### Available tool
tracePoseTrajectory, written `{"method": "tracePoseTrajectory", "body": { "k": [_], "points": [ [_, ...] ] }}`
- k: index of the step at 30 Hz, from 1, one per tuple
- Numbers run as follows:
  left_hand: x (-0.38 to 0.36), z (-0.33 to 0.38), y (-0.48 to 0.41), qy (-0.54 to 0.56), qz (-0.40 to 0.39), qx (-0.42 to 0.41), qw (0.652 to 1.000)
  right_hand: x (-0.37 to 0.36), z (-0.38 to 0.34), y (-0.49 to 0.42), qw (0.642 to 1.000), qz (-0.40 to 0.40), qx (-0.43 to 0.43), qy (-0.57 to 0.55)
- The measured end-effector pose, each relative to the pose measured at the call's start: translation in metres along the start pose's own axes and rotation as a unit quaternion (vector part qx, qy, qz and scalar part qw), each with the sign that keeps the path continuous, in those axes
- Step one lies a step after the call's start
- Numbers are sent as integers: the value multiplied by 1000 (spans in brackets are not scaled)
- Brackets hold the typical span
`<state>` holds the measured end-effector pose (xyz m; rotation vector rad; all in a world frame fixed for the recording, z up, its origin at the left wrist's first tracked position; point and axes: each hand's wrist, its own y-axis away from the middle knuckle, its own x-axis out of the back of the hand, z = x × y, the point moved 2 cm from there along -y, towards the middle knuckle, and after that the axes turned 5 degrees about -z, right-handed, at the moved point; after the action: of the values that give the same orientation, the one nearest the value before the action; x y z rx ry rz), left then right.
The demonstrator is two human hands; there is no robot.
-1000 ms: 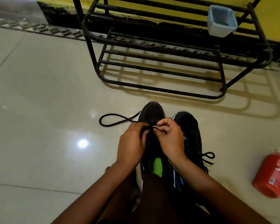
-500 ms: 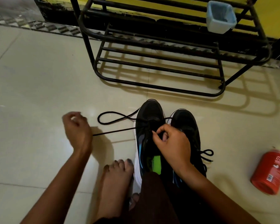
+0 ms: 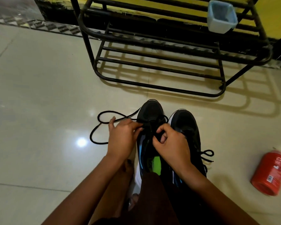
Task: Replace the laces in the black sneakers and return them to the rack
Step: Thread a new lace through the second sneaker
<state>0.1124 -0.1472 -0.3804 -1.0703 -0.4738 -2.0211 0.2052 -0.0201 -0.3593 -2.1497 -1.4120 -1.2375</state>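
Two black sneakers stand side by side on the tiled floor, toes pointing at the rack. The left sneaker [image 3: 150, 113] has a green insole and a loose black lace [image 3: 97, 129] trailing in loops onto the floor to its left. My left hand [image 3: 122, 138] pinches the lace at the shoe's left eyelets. My right hand [image 3: 170, 143] pinches the lace over the tongue. The right sneaker [image 3: 184, 119] is laced, with a tied bow [image 3: 207, 155] at its right side. The black metal shoe rack [image 3: 161, 88] stands just beyond the shoes.
A pale blue plastic tub [image 3: 221, 16] sits on an upper rack shelf at the right. A red bottle [image 3: 270, 173] lies on the floor to the right. My bare foot [image 3: 125, 169] rests by the left sneaker. A yellow wall rises behind the rack.
My left hand, which had pulled the lace out to the left half a second ago, has come back to the left sneaker's eyelets. The slack lace now lies in loops on the floor.
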Motion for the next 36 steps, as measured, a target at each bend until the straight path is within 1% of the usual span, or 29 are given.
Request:
{"method": "tracePoseTrajectory", "body": {
  "k": [3, 5, 6, 7, 8, 10, 11, 12, 13, 14, 16, 18, 19, 20, 21, 22, 23, 24, 25, 26, 28, 30, 33, 35, 36],
  "points": [
    [7, -5, -4, 52, 42, 17, 998, 0, -2, 1, 1000, -7, 0, 9],
    [14, -10, 0, 166, 69, 78, 981, -1, -3, 1, 1000, -11, 0, 24],
    [16, -12, 3, 240, 75, 124, 960, -2, -3, 1, 999, -12, 1, 34],
    [18, -13, 5, 321, 75, 166, 929, -2, -4, 1, 999, -13, 3, 44],
    [19, -12, 6, 412, 75, 196, 887, -2, -4, 1, 999, -13, 4, 52],
    [20, -9, 3, 590, 78, 220, 772, -2, -4, 0, 998, -15, 2, 65],
    [21, -5, 2, 654, 79, 225, 718, -2, -4, 0, 997, -18, 0, 69],
    [22, -1, 0, 692, 82, 228, 680, -2, -5, 0, 997, -22, -1, 73],
    [23, 2, -1, 702, 83, 235, 668, -2, -5, 0, 997, -25, -2, 79],
    [22, 4, -1, 691, 86, 242, 676, -2, -6, 0, 996, -26, -3, 85],
    [19, 4, -2, 651, 91, 256, 709, -1, -7, 0, 995, -27, -4, 98],
    [14, -1, -1, 615, 92, 273, 734, -1, -7, 0, 994, -27, -5, 106],
    [11, -5, -1, 582, 87, 281, 758, -1, -8, 0, 994, -27, -6, 107],
    [9, -9, 0, 532, 76, 283, 794, -1, -8, 0, 994, -25, -6, 107],
    [7, -13, 2, 457, 54, 273, 845, -1, -8, 1, 994, -23, -6, 107],
    [7, -16, 3, 354, 18, 248, 901, -2, -8, 1, 994, -22, -6, 105],
    [6, -17, 5, 235, -27, 209, 949, -2, -8, 0, 994, -21, -5, 104],
    [5, -16, 6, 125, -69, 166, 976, -2, -8, 0, 994, -22, -5, 103],
    [4, -14, 8, 51, -93, 130, 986, -2, -8, 0, 995, -23, -5, 102],
    [3, -13, 8, 17, -98, 104, 990, -2, -8, 0, 995, -23, -6, 99],
    [2, -8, 3, -4, -68, 63, 996, -2, -8, 1, 996, -24, -8, 89],
    [0, -6, -3, -49, -43, 31, 997, -1, -8, 1, 997, -28, -10, 76],
    [4, -4, -15, -86, -18, 38, 995, 2, -9, 0, 997, -40, -18, 58],
    [13, 0, -19, -66, -45, 60, 995, 3, -8, -2, 997, -55, -26, 50],
    [19, 3, -20, -32, -58, 65, 996, 4, -8, -3, 996, -63, -35, 43]
  ]
}}
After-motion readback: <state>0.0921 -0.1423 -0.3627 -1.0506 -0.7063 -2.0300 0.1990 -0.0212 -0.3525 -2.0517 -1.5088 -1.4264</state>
